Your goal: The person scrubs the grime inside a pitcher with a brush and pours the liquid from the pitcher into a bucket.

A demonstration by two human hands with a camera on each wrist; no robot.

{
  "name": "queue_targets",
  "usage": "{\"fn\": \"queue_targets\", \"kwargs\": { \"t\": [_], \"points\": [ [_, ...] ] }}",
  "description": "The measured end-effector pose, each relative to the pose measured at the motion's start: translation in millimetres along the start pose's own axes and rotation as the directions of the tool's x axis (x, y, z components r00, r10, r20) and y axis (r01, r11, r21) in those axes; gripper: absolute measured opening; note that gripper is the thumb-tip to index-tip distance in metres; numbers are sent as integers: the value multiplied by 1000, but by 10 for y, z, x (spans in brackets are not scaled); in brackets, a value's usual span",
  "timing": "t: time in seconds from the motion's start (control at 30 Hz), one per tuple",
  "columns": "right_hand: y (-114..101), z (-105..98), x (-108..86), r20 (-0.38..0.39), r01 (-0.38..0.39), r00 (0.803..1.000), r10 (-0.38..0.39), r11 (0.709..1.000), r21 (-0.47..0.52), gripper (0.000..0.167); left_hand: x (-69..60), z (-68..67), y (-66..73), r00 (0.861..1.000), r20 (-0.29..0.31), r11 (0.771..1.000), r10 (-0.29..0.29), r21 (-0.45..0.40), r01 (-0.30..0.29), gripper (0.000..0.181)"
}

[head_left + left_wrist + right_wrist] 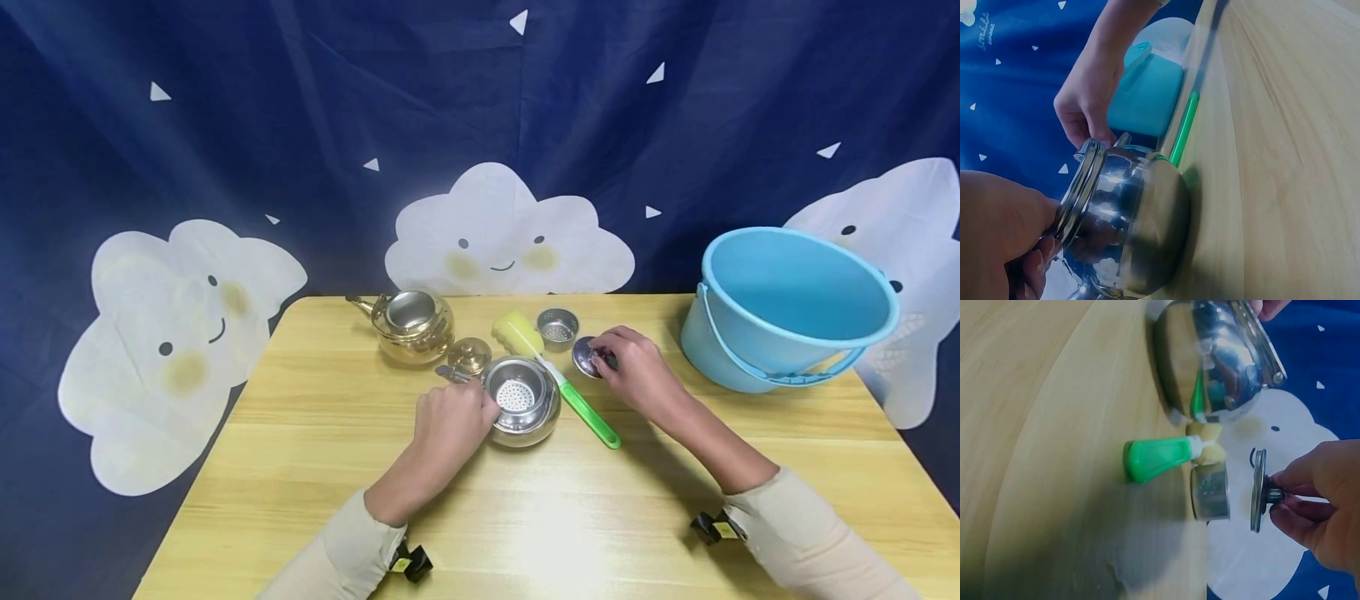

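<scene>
A shiny silver teapot [522, 425] stands on the table with a perforated strainer basket [516, 393] in its mouth. My left hand [452, 419] grips it at the upper left side, by the rim. In the left wrist view the curled fingers hide the part they hold. To the right, my right hand [633, 369] pinches the black knob of a round metal lid [1259, 490]. That lid is held above the tabletop, apart from the teapot. Between the hands lies a sponge brush with a yellow head [517, 333] and green handle [592, 417].
Behind stand a gold teapot [414, 342], its mouth uncovered, and a second strainer cup [558, 330]. A gold lid [470, 356] lies near the silver teapot's spout. A blue bucket [731, 350] occupies the table's right back, before a dark blue curtain [450, 83].
</scene>
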State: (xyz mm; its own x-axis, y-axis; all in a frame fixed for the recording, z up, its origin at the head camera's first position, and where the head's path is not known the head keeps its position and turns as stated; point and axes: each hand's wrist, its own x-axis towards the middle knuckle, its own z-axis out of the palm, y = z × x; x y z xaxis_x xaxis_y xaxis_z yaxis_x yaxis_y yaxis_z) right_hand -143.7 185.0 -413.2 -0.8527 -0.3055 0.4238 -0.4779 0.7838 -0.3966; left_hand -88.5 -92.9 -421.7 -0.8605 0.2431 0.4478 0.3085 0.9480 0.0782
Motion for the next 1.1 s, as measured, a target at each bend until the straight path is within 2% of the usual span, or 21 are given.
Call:
{"fn": "queue_targets", "kwargs": {
  "t": [0.17,0.63,1.1],
  "points": [
    [73,25,-11,17,-28,999,28,1000,-15,18,4,4,3,1000,0,1000,4,2,-4,38],
    [245,95,-5,38,-42,998,44,998,-42,18,22,6,12,1000,2,1000,4,15,-4,39],
    [355,169,-22,68,-85,994,89,995,-57,17,5,30,4,1000,-25,1000,10,21,-10,38]
  ]
}}
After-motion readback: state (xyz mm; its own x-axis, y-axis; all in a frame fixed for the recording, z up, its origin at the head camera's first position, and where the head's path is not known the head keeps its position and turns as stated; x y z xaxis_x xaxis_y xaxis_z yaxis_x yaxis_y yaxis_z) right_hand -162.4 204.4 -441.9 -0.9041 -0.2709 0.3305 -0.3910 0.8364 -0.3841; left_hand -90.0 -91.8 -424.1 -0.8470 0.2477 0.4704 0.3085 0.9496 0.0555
